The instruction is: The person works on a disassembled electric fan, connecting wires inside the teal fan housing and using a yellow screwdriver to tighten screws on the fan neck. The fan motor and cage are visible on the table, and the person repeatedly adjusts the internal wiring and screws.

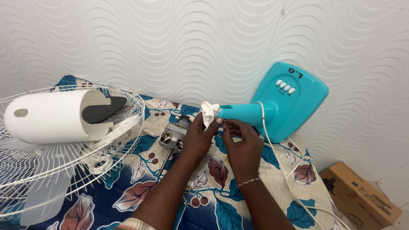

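Head view looks down on a table covered by a floral cloth (pixel 140 196). Left of the turquoise fan stand (pixel 285 100) lie a white wire guard (pixel 25 179) and a white motor cover (pixel 47 117). That stand lies tipped, its neck ending in a white joint piece (pixel 209 113). Just left of the joint sits a bare fan motor (pixel 172 136). Left hand (pixel 198 138) pinches the joint; right hand (pixel 243 147) is closed on thin wires beside it. 1 white cord (pixel 277 157) trails off the stand.

Head camera, close, looking down toward wall (pixel 213 42).
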